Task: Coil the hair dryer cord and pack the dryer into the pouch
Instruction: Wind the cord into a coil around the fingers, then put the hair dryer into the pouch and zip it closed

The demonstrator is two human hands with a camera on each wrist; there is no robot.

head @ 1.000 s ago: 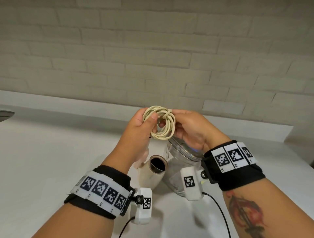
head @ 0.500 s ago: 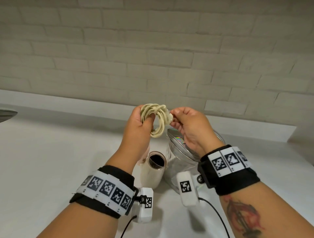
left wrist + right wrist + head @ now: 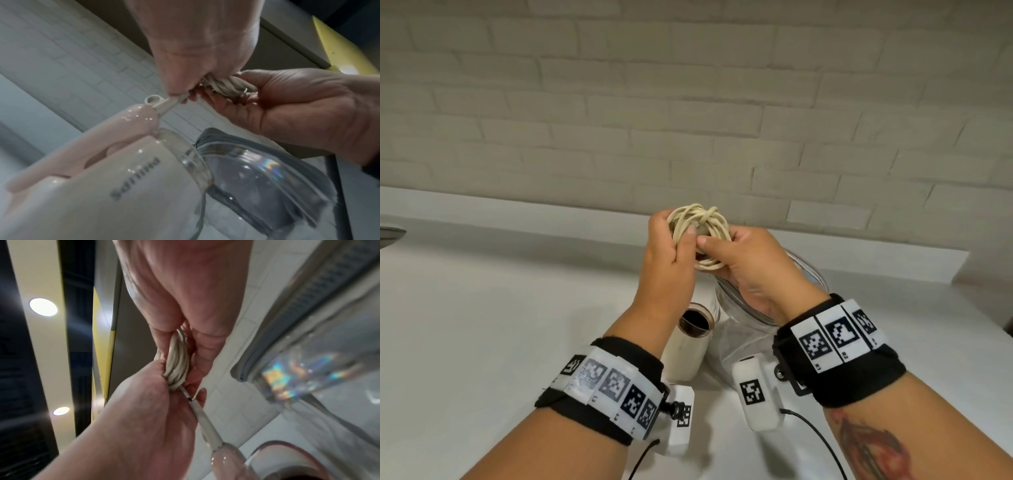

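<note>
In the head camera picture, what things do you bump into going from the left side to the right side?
Left hand → coiled cord → right hand → clear pouch, going along the height of the hands.

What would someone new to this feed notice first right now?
First, the coiled cream cord, held up in front of the brick wall by both hands: left hand gripping its left side, right hand its lower right. Below them the hair dryer hangs nozzle-up beside the clear pouch on the white counter.

White counter (image 3: 482, 325) — clear pouch (image 3: 726, 329) resting on it.
</note>
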